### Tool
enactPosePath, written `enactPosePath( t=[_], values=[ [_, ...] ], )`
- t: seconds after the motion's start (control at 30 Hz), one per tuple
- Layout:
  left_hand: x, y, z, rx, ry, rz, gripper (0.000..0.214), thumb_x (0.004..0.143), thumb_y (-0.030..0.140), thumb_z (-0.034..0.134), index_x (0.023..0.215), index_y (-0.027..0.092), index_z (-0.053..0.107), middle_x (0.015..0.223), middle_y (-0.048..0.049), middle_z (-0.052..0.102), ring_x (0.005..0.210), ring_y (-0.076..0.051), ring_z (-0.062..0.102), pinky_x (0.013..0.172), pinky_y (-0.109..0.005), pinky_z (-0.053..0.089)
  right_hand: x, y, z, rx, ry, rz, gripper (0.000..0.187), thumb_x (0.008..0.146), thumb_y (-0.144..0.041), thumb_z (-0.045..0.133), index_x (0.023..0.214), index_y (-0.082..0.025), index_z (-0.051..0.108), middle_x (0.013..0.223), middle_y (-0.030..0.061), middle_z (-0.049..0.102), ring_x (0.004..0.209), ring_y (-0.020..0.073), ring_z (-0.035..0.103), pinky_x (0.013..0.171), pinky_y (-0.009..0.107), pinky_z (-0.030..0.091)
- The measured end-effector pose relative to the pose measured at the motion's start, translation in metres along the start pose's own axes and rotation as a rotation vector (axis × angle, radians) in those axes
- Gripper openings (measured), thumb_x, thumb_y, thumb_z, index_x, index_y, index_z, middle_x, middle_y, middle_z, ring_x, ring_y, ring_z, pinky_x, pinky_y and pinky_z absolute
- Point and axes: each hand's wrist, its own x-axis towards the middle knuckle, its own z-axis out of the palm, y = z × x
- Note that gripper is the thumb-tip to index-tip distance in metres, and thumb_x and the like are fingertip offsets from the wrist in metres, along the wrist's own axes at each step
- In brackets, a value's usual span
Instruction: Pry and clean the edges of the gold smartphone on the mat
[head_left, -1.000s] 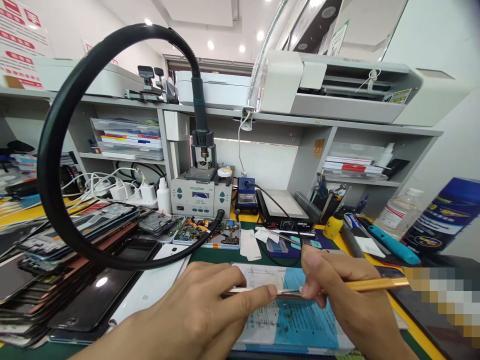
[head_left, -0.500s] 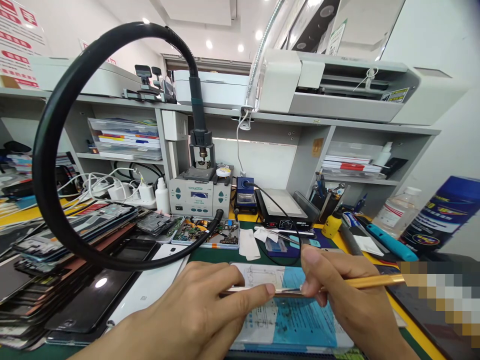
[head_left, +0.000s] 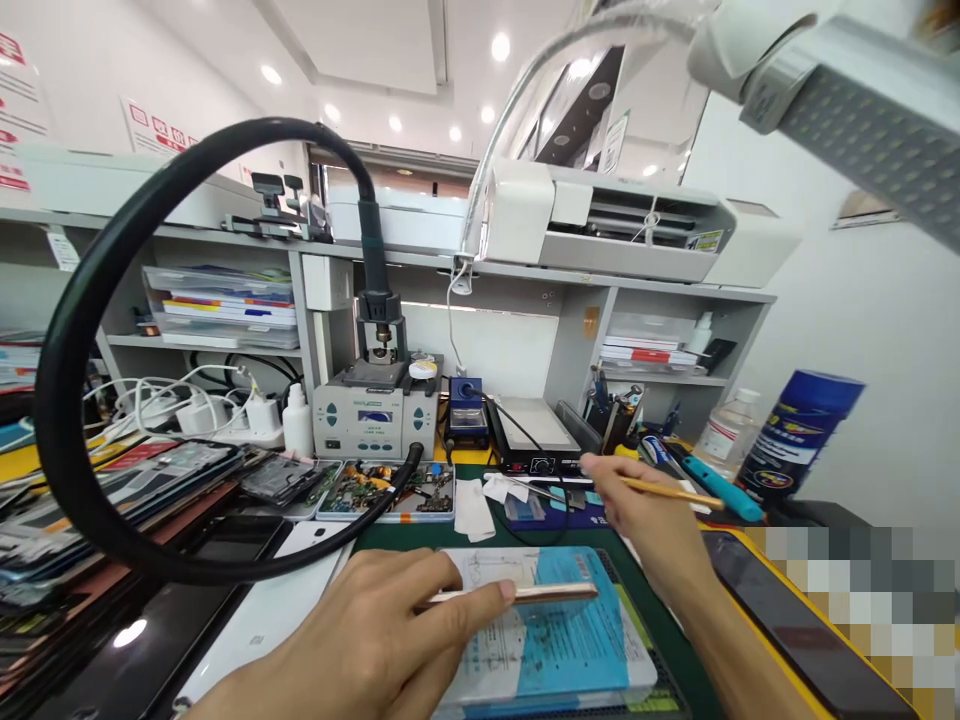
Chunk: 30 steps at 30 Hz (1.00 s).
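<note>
My left hand (head_left: 397, 630) is closed on a thin, flat phone (head_left: 559, 592) with a pinkish-gold rim, seen nearly edge-on. The phone is held level above a blue and white box (head_left: 547, 660) with printed text and dark smudges. In my right hand (head_left: 652, 525), raised to the right and apart from the phone, is a slim tool with a gold-coloured handle (head_left: 671, 491). My fingers hide the working tip, so its kind cannot be made out. Both hands are over a dark green mat (head_left: 405, 537).
At the back stands a hot-air station (head_left: 375, 425) with a thick black hose (head_left: 56, 330) looping at left. A tray of circuit boards (head_left: 386, 490) sits before it. Stacked phone parts (head_left: 150, 500) lie left; a spray can (head_left: 799, 430) and bottle (head_left: 727, 440) stand right. A lamp (head_left: 870, 120) hangs upper right.
My right hand and the tool have moved away from the phone's edge, up toward the back. My left hand still grips the phone. The view has tilted up and turned right, bringing in the lamp.
</note>
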Motion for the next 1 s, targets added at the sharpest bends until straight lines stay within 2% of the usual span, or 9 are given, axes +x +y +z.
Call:
enactPosePath(
  t=[0.13,0.23,0.3,0.43,0.67,0.83,1.0],
  values=[
    [-0.002,0.001,0.000,0.042,-0.009,-0.008,0.043,0.097,0.010,0.045,0.135,0.023,0.060,0.082,-0.0043,0.067,0.069,-0.016,0.066,0.062,-0.028,0.056,-0.008,-0.004,0.006,-0.066,-0.299,0.084,0.030,0.081,-0.047,0.075,0.086,-0.017,0.077,0.061,-0.0009,0.064,0.046,0.0107,0.044,0.042,0.023,0.030],
    [-0.006,-0.002,0.004,0.086,-0.005,0.018,0.043,0.098,0.012,0.047,0.137,0.024,0.059,0.082,-0.0038,0.067,0.070,-0.016,0.067,0.060,-0.026,0.054,-0.013,-0.006,0.012,-0.085,-0.430,0.132,0.024,0.083,-0.042,0.073,0.083,-0.018,0.075,0.068,0.0009,0.070,0.048,0.0100,0.046,0.043,0.021,0.033],
    [-0.009,-0.005,0.007,0.094,0.008,0.086,0.044,0.097,0.011,0.048,0.138,0.025,0.057,0.078,-0.0019,0.066,0.060,-0.015,0.064,0.052,-0.024,0.050,-0.015,-0.004,0.016,-0.078,-0.440,0.157,0.025,0.083,-0.043,0.072,0.083,-0.018,0.073,0.069,0.0021,0.071,0.047,0.0100,0.046,0.042,0.021,0.033],
    [-0.010,-0.011,0.013,0.123,-0.038,0.076,0.048,0.096,0.010,0.050,0.141,0.027,0.053,0.081,-0.0018,0.067,0.062,-0.017,0.066,0.051,-0.027,0.051,-0.016,0.002,0.023,-0.049,-0.468,0.177,0.033,0.084,-0.048,0.069,0.087,-0.017,0.076,0.074,0.0051,0.075,0.044,0.0083,0.042,0.040,0.021,0.031],
    [-0.010,-0.017,0.021,0.133,0.034,0.138,0.045,0.098,0.012,0.046,0.140,0.026,0.053,0.078,-0.0003,0.066,0.057,-0.016,0.064,0.046,-0.025,0.046,-0.012,0.012,0.025,0.024,-0.489,0.169,0.038,0.082,-0.046,0.071,0.104,-0.016,0.078,0.087,0.0085,0.079,0.043,0.0072,0.043,0.040,0.021,0.028],
    [-0.011,-0.017,0.023,0.126,0.069,0.146,0.046,0.098,0.011,0.047,0.141,0.026,0.051,0.078,0.0000,0.066,0.058,-0.016,0.065,0.045,-0.025,0.044,-0.008,0.022,0.026,0.027,-0.424,0.125,0.033,0.085,-0.046,0.069,0.087,-0.014,0.078,0.073,0.0055,0.074,0.042,0.0071,0.040,0.040,0.021,0.025],
    [-0.008,-0.015,0.020,0.122,0.077,0.142,0.048,0.095,0.010,0.049,0.140,0.026,0.052,0.078,-0.0003,0.066,0.057,-0.017,0.065,0.044,-0.026,0.046,-0.008,0.026,0.025,0.023,-0.415,0.111,0.030,0.085,-0.044,0.069,0.085,-0.016,0.078,0.071,0.0049,0.074,0.043,0.0083,0.042,0.041,0.022,0.026]
  ],
)
